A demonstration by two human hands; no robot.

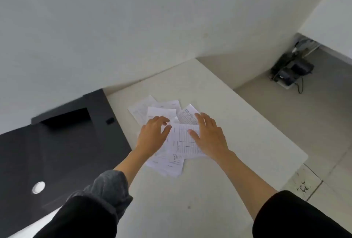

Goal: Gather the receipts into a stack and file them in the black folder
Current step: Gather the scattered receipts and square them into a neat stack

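Evidently the receipts (167,133) are being herded together: both hands are laid on the loose, overlapping fan of printed slips, one at each side, as if the sheets are to be pushed inward into one pile. The left hand (152,135) is set on the left side of the fan with its fingers curled loosely and its thumb angled toward the middle; nothing is pinched in it. The right hand (207,135) is spread flat and wide, palm down, on the right side, with its thumb resting on the gridded sheet on top. That sheet lies between the two thumbs; other slips jut out beyond the fingertips toward the table's far edge, and more stick out under the wrists toward the near edge. No slip is gripped by either hand.

The pile sits on the white table (238,123), about midway across it and well in from its right edge. The black folder (57,152) is laid open at the table's left side, just beside the receipts but not touching them as far as can be seen, presumably kept there so the finished stack can be slid across. A round metal fastener (38,187) is seen on it near the left sleeve (106,190). The stack is judged not yet squared.
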